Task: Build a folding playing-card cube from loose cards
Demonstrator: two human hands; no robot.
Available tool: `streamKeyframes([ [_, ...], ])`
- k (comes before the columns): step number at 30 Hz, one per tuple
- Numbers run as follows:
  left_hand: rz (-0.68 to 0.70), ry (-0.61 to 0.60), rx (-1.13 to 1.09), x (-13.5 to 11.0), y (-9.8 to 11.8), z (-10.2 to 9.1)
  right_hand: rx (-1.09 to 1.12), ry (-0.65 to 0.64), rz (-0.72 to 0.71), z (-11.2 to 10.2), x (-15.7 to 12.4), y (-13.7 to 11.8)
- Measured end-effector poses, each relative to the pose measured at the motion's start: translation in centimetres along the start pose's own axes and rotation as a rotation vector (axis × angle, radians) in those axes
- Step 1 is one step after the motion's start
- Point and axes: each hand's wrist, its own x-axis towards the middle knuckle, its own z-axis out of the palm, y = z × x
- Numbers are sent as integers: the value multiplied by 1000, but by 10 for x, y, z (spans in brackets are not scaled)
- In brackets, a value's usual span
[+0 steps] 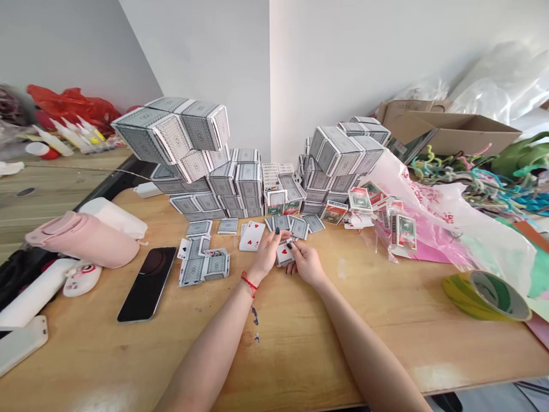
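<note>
Between my two hands is a playing card (pixel 285 255) with a red heart on its face, held just above the table. My left hand (pixel 266 252) pinches its upper left side, a red string bracelet on the wrist. On the other side, my right hand (pixel 307 263) has thumb and fingers closed on the same card; some fingertips are hidden beneath it. Left of the hands lies a face-up stack of heart cards (pixel 252 236). Face-down cards (pixel 295 226) spread just behind. A small folded-card piece (pixel 204 264) rests farther left.
Large grey block structures of folded cards stand at the back left (pixel 193 149) and back right (pixel 334 160). Card boxes (pixel 361 199) and a plastic bag (pixel 429 206) lie right, near a tape roll (pixel 486 294). A phone (pixel 147 284) and pink bottle (pixel 88 239) lie left.
</note>
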Motion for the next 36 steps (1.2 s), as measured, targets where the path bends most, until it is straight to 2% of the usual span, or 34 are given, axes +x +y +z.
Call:
streamKeyframes([
  [4, -42, 118, -175, 2, -6, 2, -20, 158, -16, -4, 3, 2],
  [7, -35, 122, -95, -1, -5, 5, -49, 285, -28, -9, 4, 3],
  [9, -4, 65, 20, -4, -2, 7, -60, 332, -40, -12, 5, 2],
  [11, 9, 16, 109, -6, 0, 8, -54, 321, -37, -12, 5, 1],
  [13, 21, 30, 175, -7, 0, 8, -40, 268, -20, -11, 6, 1],
  [16, 64, 130, 297, -6, -1, 7, -45, 202, -16, -8, 5, 1],
  [20, 124, 257, 427, -6, -1, 7, -108, 173, -80, -3, 3, 1],
  [26, 83, 264, 306, -7, 0, 8, -207, 150, -102, -3, 3, 0],
  [32, 132, 214, 322, -4, -2, 6, -77, 225, -47, -6, 5, 0],
  [36, 115, 216, 345, -3, -6, 5, -49, 270, -52, -6, 5, 0],
])
